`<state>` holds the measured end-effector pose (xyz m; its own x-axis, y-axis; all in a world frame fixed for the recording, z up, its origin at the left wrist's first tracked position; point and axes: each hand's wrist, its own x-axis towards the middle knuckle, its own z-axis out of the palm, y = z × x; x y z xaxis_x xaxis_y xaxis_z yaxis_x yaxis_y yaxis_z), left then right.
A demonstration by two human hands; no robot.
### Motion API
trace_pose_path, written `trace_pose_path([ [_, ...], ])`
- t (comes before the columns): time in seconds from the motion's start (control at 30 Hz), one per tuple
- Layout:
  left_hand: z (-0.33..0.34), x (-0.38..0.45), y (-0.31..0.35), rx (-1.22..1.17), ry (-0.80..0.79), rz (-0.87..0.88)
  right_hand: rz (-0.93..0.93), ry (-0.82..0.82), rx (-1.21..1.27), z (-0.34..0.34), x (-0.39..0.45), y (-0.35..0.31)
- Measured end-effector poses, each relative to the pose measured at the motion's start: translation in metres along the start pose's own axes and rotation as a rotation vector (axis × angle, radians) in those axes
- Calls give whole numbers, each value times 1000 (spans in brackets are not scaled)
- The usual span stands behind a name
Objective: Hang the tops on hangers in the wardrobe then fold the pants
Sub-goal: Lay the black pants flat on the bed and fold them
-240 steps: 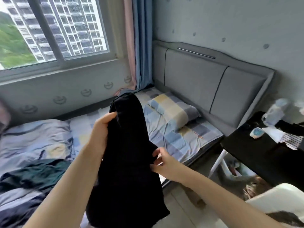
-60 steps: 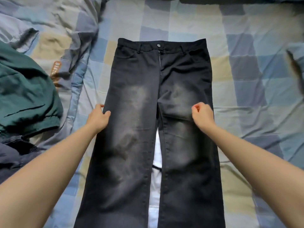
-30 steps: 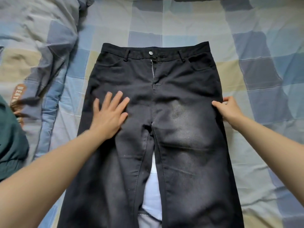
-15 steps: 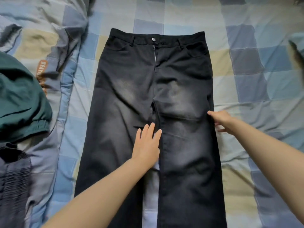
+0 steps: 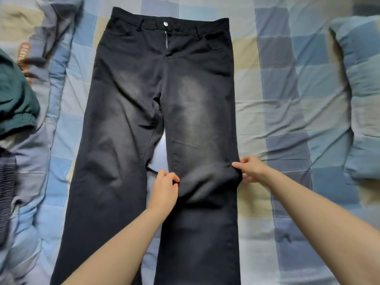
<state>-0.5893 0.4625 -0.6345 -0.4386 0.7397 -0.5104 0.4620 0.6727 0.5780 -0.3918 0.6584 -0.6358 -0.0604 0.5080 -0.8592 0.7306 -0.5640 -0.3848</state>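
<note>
Nearest the camera, the left hand (image 5: 164, 187) pinches the inner edge of the right-of-frame leg of the black pants (image 5: 162, 120), while the right hand (image 5: 249, 169) pinches that leg's outer edge. The pants lie flat, front up, on the checked bed (image 5: 277, 89), waistband at the top of the frame. A green garment (image 5: 14, 95) lies at left, a pillow (image 5: 359, 89) at right.

Domestic bedroom. Evidence: a bed covered by a checked blue, grey and beige sheet (image 5: 287, 124), a matching pillow (image 5: 362, 95) at right, crumpled clothing (image 5: 14, 95) at left.
</note>
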Motion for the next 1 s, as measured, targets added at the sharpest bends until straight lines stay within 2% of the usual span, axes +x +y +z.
trace_pose_path([
  [0.1, 3, -7, 17, 325, -72, -122, -48, -17, -22, -4, -19, 7],
  [0.17, 6, -12, 39, 443, -25, -20, -148, -26, 8, -4, -36, 3],
  [0.23, 13, -23, 64, 345, -25, 178, -295, -35, -17, -2, -58, -5],
  [0.3, 21, -34, 91, 170, -78, 221, -446, -68, -48, 4, -78, -16],
  [0.37, 23, -42, 116, -3, -144, 69, -517, -149, -83, 10, -98, -29],
  [0.47, 15, -41, 135, -133, 12, -112, -497, -285, -96, 14, -115, -53],
  [0.5, 9, -40, 136, -143, 47, -145, -488, -278, -112, 16, -115, -62],
  [0.57, -3, -38, 132, -153, 27, -142, -465, -128, -143, 17, -108, -82],
  [0.63, -13, -38, 125, -138, -36, -69, -373, -2, -50, 16, -95, -103],
  [0.77, -32, -35, 103, -182, -181, 26, -227, 54, 213, 23, -59, -153],
  [0.87, -48, -27, 81, -232, -267, 82, -224, 117, 234, 34, -34, -184],
  [1.0, -75, -17, 50, -536, -405, 28, -226, 244, 218, 50, -22, -214],
])
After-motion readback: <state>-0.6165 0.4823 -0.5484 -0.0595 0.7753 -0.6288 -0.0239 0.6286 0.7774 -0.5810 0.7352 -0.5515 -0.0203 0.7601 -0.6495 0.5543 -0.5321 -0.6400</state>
